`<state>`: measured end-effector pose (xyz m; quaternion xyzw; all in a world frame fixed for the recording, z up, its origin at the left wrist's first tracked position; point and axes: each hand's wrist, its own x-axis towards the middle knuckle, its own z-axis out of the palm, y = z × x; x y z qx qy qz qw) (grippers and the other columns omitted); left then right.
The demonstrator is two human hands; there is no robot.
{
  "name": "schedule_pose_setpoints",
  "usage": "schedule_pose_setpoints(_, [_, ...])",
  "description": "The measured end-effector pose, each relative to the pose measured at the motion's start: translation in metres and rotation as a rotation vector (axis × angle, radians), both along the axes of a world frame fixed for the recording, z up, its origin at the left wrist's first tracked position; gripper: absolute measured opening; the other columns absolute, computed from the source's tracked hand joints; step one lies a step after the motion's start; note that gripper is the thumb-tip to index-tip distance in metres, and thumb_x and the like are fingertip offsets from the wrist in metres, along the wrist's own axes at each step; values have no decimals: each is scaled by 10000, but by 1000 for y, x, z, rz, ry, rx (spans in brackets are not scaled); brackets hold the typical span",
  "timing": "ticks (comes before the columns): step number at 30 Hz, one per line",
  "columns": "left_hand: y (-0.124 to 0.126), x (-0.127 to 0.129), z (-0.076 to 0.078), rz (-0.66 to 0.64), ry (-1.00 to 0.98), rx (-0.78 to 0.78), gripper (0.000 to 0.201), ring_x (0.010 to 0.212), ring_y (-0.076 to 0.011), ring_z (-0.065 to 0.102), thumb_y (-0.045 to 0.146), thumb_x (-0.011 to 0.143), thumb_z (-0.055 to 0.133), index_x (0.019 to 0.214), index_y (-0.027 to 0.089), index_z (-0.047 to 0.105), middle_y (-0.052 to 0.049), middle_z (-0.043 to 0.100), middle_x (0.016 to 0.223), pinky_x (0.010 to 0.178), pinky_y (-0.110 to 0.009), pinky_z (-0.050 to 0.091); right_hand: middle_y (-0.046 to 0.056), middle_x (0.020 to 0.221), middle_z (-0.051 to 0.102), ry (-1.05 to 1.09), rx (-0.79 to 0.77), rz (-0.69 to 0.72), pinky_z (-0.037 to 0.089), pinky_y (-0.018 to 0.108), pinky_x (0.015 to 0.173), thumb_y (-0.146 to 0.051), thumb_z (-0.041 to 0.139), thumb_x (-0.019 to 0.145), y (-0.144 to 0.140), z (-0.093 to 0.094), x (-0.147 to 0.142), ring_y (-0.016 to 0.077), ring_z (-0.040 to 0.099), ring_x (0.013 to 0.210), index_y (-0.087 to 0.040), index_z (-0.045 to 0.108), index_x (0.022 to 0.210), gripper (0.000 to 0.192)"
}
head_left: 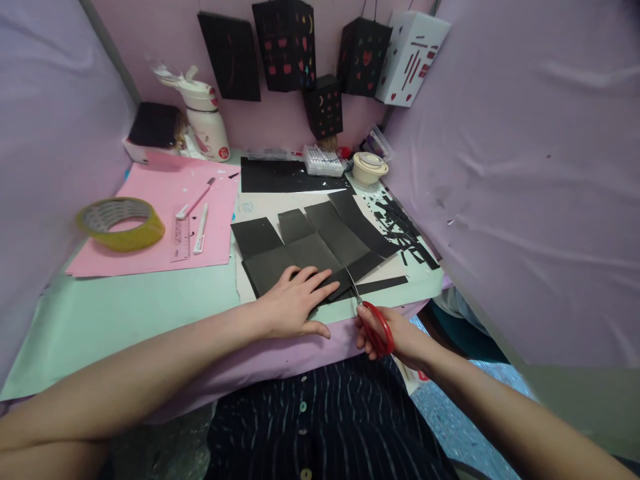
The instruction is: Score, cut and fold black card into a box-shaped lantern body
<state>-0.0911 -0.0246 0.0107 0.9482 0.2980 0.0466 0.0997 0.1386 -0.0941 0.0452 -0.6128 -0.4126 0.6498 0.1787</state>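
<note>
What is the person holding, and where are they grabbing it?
The right hand holds scissors by the red handles. The left hand only presses flat on the black paper.

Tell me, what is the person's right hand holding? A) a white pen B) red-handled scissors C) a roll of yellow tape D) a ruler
B: the right hand grips the red-handled scissors, blades at the folded black paper that the left hand presses flat.
</note>
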Motion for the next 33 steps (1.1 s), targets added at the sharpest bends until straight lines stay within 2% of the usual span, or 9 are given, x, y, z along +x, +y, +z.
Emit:
schedule_pose_setpoints(15, [1,0,0,1,-14,-11,920,1361,-369,276,814,788,417,1504,251,287,-133,284,1560,1072,-526,160,-5,563,595,-72,42,21,384,204,392,-684,551,812,2,-9,9,93,501,417,-180,549,807,505])
schedule_pose_setpoints(26, [1,-1,0,3,-21,-25,916,1363,-376,276,812,790,419,1500,246,293,-126,275,1566,1061,-541,176,29,601,629,-69,-16,42,406,226,434,-730,511,805,5,1,6,106,511,441,-184,539,776,547])
schedule_pose_setpoints(33, [2,-1,2,2,-23,-45,920,1366,-375,276,811,791,417,1505,245,282,-123,277,1566,1067,-535,174,34,611,644,-75,0,66,404,203,419,-732,469,828,9,-1,8,91,514,436,-172,557,797,567])
